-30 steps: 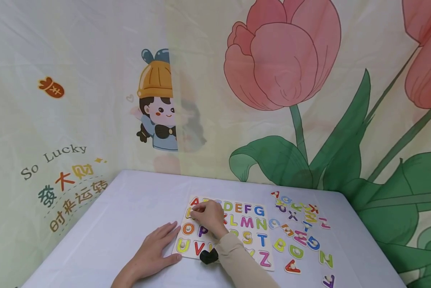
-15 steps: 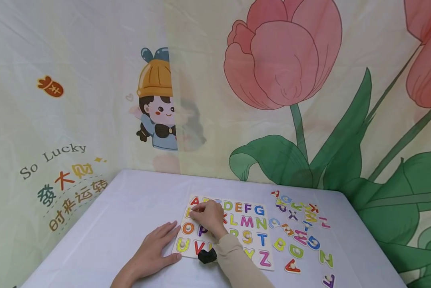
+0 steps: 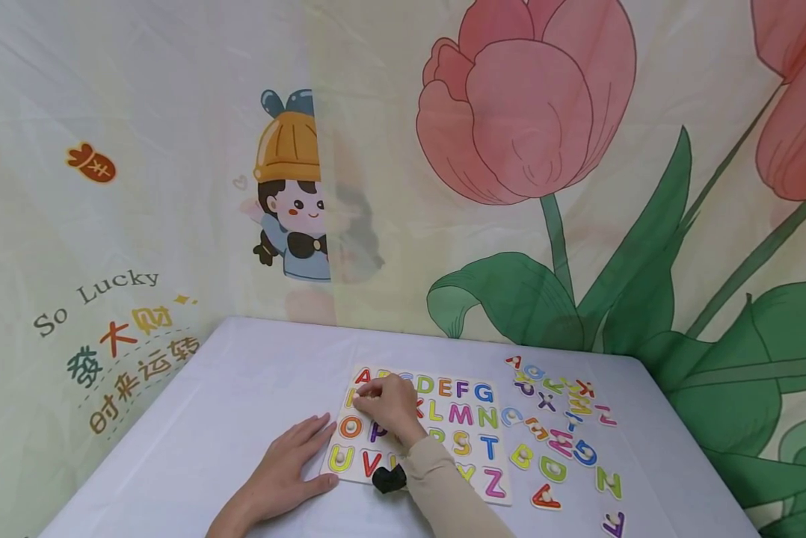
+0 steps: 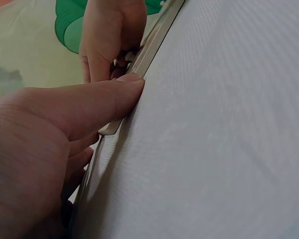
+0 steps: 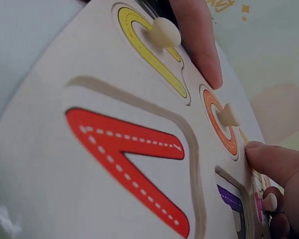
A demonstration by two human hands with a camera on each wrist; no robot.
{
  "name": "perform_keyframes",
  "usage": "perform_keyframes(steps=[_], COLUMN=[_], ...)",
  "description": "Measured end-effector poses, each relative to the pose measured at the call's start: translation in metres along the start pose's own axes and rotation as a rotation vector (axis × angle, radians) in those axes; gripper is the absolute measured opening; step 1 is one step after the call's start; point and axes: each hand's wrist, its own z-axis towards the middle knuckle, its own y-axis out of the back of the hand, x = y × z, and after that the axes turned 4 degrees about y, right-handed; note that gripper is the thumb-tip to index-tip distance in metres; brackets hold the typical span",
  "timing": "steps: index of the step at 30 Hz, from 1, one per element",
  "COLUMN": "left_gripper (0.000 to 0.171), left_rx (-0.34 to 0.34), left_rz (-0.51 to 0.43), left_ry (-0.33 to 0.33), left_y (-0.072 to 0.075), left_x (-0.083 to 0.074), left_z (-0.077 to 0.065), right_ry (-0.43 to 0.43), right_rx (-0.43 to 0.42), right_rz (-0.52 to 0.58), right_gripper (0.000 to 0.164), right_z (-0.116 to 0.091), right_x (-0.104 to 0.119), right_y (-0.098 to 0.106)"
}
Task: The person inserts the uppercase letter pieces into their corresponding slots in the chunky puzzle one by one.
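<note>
A wooden alphabet puzzle board (image 5: 35,134) lies on the table. My right hand (image 3: 391,403) reaches over its left side, thumb and index finger pinching a yellow letter piece (image 3: 351,398) in the second row, under the red A. The fingers cover most of that piece. Below it, an orange O piece (image 5: 220,122) and a yellow U piece (image 5: 154,55), each with a round knob, sit in their slots. The red V slot (image 5: 134,149) beside them holds no piece. My left hand (image 3: 285,471) rests at the board's left edge, its thumb (image 4: 104,102) along the rim.
Several loose letter pieces are scattered right of the board, among them a green D (image 3: 553,468), a red A (image 3: 546,497) and a green N (image 3: 608,483). A black object (image 3: 389,478) sits at my right wrist. A printed curtain (image 3: 389,187) hangs behind the table.
Both hands keep their places at the board, and no piece has visibly moved. The head view has shifted very slightly.
</note>
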Motion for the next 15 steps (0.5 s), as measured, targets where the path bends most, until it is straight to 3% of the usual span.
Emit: perform_keyframes(steps=[6, 11, 15], left_gripper=[0.084, 0.085, 0.086], left_rx=[-0.004, -0.002, 0.001], left_rz=[-0.006, -0.011, -0.015], left_ry=[-0.004, 0.021, 0.033], left_y=[-0.001, -0.003, -0.004], left_x=[0.001, 0.002, 0.002], left_z=[-0.001, -0.001, 0.0], right_ry=[0.061, 0.04, 0.044], right_rx=[0.144, 0.229, 0.241], right_rz=[0.105, 0.259, 0.262], right_gripper=[0.02, 0.029, 0.031], right_z=[0.004, 0.004, 0.007], right_x=[-0.011, -0.02, -0.034], right_y=[0.02, 0.054, 0.09])
